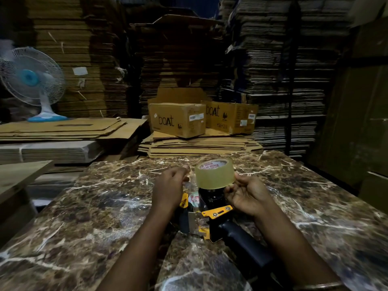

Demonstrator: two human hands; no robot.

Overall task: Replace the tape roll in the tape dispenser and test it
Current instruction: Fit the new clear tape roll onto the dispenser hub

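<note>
Hands flank the tape roll (214, 173): right hand (244, 193) cups its near side, fingers curled; left hand (170, 185) pinches what is probably the free end. Roll sits core-upright atop the tape dispenser (212, 215), lying between both hands on the desk (94, 206).

Dim storeroom. Stacks of flattened cardboard (88, 66) fill the walls. A white-and-blue fan (31, 78) stands left; two printed boxes (177, 119) sit behind the marbled worktop (100, 211).
</note>
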